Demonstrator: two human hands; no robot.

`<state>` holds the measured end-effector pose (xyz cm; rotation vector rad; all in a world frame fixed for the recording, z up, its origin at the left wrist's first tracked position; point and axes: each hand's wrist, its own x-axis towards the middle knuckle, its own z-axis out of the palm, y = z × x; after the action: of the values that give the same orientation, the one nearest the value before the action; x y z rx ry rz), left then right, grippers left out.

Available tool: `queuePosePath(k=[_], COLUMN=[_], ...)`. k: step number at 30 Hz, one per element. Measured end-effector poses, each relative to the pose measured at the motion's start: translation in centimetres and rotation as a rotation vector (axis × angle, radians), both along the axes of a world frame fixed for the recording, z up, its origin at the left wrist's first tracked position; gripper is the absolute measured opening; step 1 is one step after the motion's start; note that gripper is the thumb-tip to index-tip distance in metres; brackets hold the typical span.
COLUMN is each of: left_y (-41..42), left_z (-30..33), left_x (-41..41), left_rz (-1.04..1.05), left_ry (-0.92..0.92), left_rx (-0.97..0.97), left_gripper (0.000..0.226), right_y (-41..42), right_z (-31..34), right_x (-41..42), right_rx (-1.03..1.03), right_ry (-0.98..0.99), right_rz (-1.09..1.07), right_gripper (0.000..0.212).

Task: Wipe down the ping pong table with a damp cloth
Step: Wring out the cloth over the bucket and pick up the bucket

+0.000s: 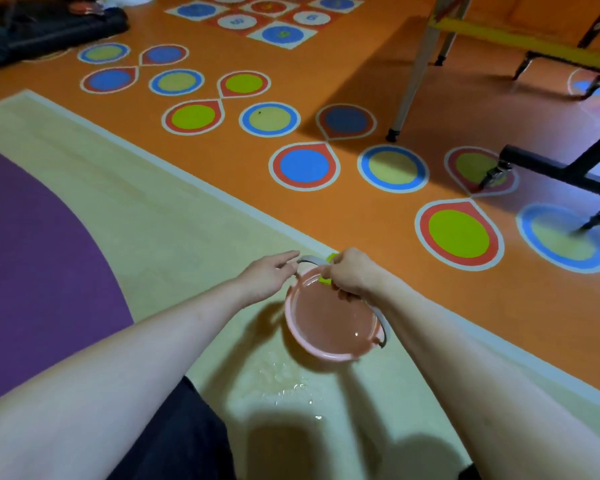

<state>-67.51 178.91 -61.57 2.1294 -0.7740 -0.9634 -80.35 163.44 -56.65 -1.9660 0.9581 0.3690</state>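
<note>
Both bare forearms fill the bottom of my view, reaching forward over the beige strip of floor [174, 216], with dark trousers [184, 441] between them. I take the pink bucket [326, 320] as my landmark. It stands on that beige strip, close to the white line where the orange floor [378, 81] begins. It is round, pale pink at the rim, and holds water with a small glint on the surface. A grey bail handle [384, 323] arcs over it from the far rim to the near right rim.

Just in front of the bucket, toward me, a puddle [284, 382] glistens on the floor. Left of the bucket lies a broad purple floor area [39, 258]. Beyond the bucket the orange floor carries painted circles and teardrops in blue, green, yellow and red. Far right of the bucket I see black metal legs with castors [499, 171], and a pale slanted leg [413, 74] further back; I cannot tell which belongs to the ping pong table.

Over the bucket's far rim, my right hand [350, 271] is curled, pinching a bright yellow-green cloth [325, 279] that is mostly hidden by the fingers. My left hand [271, 271] is spread, fingers straight and relaxed, its fingertips just beside the far end of the handle; I cannot tell whether they touch it.
</note>
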Motion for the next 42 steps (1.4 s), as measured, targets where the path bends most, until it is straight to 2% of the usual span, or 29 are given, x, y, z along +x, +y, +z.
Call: queuePosePath(k=[4, 7, 13, 19, 24, 28, 32, 38, 42], left_y=[3.0, 5.9, 12.4, 20.5, 26.7, 30.2, 32.1, 35.0, 37.4], left_z=[5.0, 10.9, 28.6, 47.9, 59.3, 64.8, 67.4, 68.3, 68.5], left_x=[0.4, 0.5, 3.1, 7.3, 13.6, 18.9, 25.5, 38.8, 47.1], left_rz=[0.104, 0.094, 0.015, 0.119, 0.194, 0.36, 0.436, 0.503, 0.606], left_ry=[-0.062, -0.158, -0.436, -0.436, -0.513, -0.552, -0.567, -0.597, -0.591], left_rx=[0.062, 0.148, 0.343, 0.39, 0.424, 0.528, 0.573, 0.63, 0.647], left_gripper=[0.046, 0.048, 0.051, 0.053, 0.051, 0.042, 0.044, 0.044, 0.045], right_y=[1.4, 3.6, 8.2, 13.7, 18.2, 20.6, 22.9, 25.5, 28.0], right_z=[5.7, 11.9, 29.6, 48.3, 59.1, 63.9, 66.1, 65.7, 64.9], right_x=[1.6, 3.0, 7.8, 15.3, 22.3, 28.7, 36.6, 50.9, 62.0], right_rx=[0.026, 0.067, 0.13, 0.14, 0.204, 0.23, 0.25, 0.337, 0.344], right_ry=[0.026, 0.032, 0.083, 0.136, 0.114, 0.035, -0.024, -0.068, -0.083], right_rz=[-0.012, -0.044, -0.076, -0.065, -0.082, -0.066, -0.02, 0.051, 0.128], right_gripper=[0.034, 0.036, 0.031, 0.018, 0.017, 0.015, 0.016, 0.019, 0.03])
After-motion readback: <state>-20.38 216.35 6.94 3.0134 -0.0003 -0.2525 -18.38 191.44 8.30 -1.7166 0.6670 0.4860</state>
